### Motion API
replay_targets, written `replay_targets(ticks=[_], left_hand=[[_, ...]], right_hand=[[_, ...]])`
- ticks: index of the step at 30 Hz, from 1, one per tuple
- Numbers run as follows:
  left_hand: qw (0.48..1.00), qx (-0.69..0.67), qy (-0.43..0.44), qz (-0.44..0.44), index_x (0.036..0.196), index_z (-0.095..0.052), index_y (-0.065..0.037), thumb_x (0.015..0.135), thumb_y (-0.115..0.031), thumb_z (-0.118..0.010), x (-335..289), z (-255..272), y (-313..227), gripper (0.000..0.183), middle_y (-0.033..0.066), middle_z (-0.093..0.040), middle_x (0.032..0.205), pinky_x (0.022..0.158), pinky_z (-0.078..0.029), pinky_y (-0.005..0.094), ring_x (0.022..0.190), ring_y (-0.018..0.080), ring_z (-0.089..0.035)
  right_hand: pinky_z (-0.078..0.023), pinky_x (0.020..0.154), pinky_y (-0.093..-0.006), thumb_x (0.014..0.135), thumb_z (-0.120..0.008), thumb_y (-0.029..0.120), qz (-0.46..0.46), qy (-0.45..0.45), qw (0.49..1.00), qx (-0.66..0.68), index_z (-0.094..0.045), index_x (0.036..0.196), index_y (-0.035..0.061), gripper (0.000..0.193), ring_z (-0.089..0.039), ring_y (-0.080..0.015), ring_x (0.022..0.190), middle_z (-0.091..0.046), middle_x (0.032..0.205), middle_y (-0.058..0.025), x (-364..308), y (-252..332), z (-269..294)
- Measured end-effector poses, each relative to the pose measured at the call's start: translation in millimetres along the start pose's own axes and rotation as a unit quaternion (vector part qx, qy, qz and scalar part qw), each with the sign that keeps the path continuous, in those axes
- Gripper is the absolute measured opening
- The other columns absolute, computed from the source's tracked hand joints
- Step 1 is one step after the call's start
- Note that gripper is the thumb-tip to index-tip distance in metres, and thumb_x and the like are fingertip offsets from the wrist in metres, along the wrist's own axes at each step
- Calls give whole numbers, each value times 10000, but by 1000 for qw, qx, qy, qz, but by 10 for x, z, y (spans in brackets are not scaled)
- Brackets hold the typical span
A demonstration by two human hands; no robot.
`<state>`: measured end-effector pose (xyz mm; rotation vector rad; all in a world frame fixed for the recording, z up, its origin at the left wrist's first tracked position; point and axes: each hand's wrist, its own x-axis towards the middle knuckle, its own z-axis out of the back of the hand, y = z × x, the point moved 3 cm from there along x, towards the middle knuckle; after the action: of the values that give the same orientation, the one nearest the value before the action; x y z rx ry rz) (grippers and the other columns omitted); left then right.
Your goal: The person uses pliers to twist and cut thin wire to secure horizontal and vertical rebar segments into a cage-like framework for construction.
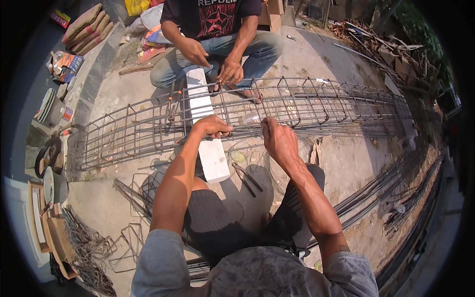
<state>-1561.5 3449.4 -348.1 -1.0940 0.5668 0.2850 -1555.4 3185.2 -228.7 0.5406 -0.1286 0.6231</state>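
A long rebar cage of thin steel bars and square stirrups runs from left to right in front of me. It crosses over a pale block. My left hand is at the cage's near side above the block, thumb and fingers pinched together. My right hand is closed in a fist at the near bars, farther right. What either hand holds is too small to make out. Dark pincers lie on the ground between my forearms. Orange-marked pliers are at the cage, left of the block.
Opposite me a person sits, their left hand at the far bar and right hand above it. Loose bars lie at right, bent stirrups at lower left. Stacked sacks and scrap wood stand behind.
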Motion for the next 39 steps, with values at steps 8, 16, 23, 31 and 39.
replay_targets(ticks=[8,16,23,31,39], left_hand=[[999,-41,15,4,951,-733,-92,889,-390,-725,98,18,138,304,-7,-677,823,596,-480,249,696,94,-593],[1000,-26,1,-3,1008,-757,-97,902,-408,-696,45,51,155,334,22,-670,774,586,-468,273,661,101,-572],[1000,-5,16,9,962,-761,-94,903,-432,-697,154,26,135,349,2,-609,681,494,-394,262,571,89,-493],[1000,5,5,-6,944,-757,-94,914,-290,-646,253,102,316,227,-7,-674,807,486,-386,271,628,87,-516],[1000,26,-10,-6,1016,-775,-153,874,-365,-719,62,21,54,261,-42,-640,809,560,-383,288,665,98,-469]], right_hand=[[-571,681,-464,889,-535,141,186,195,945,-183,-697,925,29,201,-714,-362,798,-716,831,-198,896,200,-683],[-564,838,-437,823,-620,212,140,330,919,-161,-724,990,27,270,-704,-351,970,-725,1005,-195,1128,388,-940],[-543,859,-455,802,-618,280,112,361,917,-130,-732,984,21,337,-687,-386,972,-708,985,-245,1223,267,-1075],[-567,815,-432,845,-672,363,46,295,948,-110,-751,980,37,361,-717,-341,926,-731,949,-197,863,488,-892],[-566,789,-434,858,-625,298,150,256,942,-156,-754,901,25,305,-723,-350,894,-726,915,-223,1074,454,-908]])
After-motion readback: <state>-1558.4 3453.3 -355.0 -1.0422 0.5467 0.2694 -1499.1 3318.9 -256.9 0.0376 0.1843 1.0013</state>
